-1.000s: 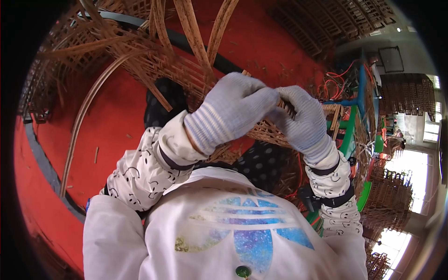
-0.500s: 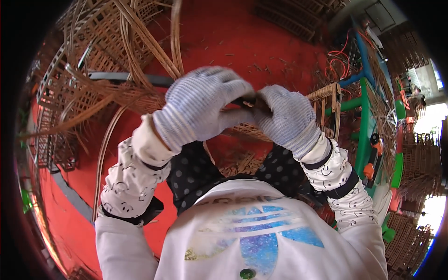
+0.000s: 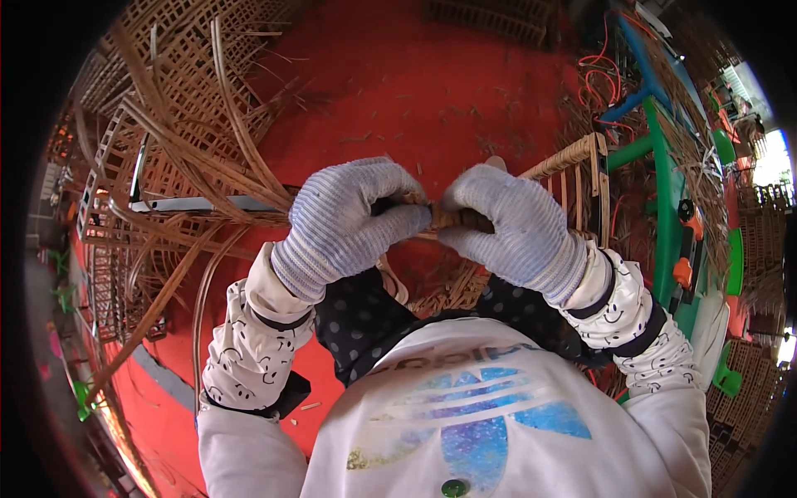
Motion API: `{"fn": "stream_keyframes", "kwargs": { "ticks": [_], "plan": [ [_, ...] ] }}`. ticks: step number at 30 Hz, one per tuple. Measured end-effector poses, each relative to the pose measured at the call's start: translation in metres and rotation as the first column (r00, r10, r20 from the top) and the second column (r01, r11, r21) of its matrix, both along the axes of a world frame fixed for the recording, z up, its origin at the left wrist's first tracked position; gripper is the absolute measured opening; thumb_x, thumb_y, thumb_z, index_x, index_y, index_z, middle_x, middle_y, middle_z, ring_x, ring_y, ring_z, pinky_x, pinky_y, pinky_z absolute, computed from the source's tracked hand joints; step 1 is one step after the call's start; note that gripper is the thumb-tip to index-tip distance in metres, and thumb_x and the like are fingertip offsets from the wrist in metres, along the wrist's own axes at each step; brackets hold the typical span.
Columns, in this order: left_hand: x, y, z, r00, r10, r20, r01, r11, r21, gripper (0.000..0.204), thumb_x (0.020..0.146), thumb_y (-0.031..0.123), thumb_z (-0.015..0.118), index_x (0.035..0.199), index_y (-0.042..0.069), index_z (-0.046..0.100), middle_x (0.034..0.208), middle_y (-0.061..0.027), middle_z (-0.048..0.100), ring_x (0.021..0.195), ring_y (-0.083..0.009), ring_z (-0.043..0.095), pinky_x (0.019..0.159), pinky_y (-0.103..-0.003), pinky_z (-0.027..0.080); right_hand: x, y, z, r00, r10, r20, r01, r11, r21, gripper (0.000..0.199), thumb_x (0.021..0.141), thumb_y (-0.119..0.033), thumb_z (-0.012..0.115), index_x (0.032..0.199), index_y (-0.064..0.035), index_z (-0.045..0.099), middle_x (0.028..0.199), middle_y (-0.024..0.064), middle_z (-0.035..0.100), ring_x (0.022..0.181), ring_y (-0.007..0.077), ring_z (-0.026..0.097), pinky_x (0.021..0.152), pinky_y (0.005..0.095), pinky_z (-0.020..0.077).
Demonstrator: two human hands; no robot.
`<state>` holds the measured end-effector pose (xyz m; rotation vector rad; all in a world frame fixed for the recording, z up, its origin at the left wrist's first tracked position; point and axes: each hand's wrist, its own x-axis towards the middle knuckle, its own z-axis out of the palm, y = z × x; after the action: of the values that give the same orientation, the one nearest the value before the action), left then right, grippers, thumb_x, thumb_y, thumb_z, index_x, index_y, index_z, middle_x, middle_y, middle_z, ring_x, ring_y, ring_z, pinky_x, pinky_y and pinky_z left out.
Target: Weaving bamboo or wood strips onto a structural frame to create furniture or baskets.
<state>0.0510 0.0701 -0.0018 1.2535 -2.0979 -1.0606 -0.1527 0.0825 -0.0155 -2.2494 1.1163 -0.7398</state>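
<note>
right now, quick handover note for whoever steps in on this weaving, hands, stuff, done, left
Left hand: gloved, shut on the rattan strand.
Right hand: gloved, pinching the same strand from the other side.
Things: wicker frame just behind the hands, its top rail wrapped; loose rattan strips fan out on the left over the red floor.
Done: part of the frame is woven.
Left: the strand is not yet worked in; loose strips remain.

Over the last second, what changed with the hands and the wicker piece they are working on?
The view swung: the loose cane strands now fan out at upper left, and the woven wicker frame shows beside the right hand. The left hand stayed closed against the right. Both gloved hands keep pinching the same strip between them over the red floor.
</note>
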Motion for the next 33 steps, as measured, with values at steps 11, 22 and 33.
{"fn": "stream_keyframes", "kwargs": {
  "ticks": [11,22,33],
  "plan": [
    [-0.006,-0.012,0.01,1.0,-0.016,-0.026,0.021,0.971,0.237,0.011,0.076,0.002,0.064,0.086,-0.001,0.063,0.078,-0.0062,0.065,0.073,-0.0105,0.061,0.07,-0.024,0.049,0.004,0.001,-0.002,0.988,-0.019,-0.151,-0.008,0.984,-0.178,0.026,0.074,-0.032,0.063,0.085,-0.0098,0.054,0.08,0.0093,0.057,0.065,0.0312,0.06,0.057,0.0415,0.0497],
    [-0.018,-0.03,0.006,1.0,0.027,0.004,-0.027,0.978,0.208,0.013,0.076,0.012,0.066,0.082,0.0,0.065,0.069,-0.0049,0.063,0.064,-0.0102,0.057,0.062,-0.026,0.047,-0.026,-0.003,0.012,0.852,-0.085,-0.516,0.059,0.996,-0.066,0.034,0.077,-0.035,0.061,0.088,-0.0034,0.055,0.078,0.0142,0.063,0.074,0.0323,0.063,0.067,0.042,0.0501],
    [-0.081,-0.084,-0.006,0.99,0.091,-0.107,-0.081,0.993,0.089,0.02,0.076,0.02,0.066,0.077,0.0,0.064,0.064,-0.0056,0.06,0.057,-0.0093,0.052,0.057,-0.027,0.043,-0.094,-0.073,0.027,0.802,-0.124,-0.584,0.01,0.981,-0.194,0.038,0.073,-0.045,0.06,0.091,-0.0119,0.062,0.07,0.0138,0.063,0.073,0.0325,0.062,0.066,0.0428,0.0491]
  ]
}}
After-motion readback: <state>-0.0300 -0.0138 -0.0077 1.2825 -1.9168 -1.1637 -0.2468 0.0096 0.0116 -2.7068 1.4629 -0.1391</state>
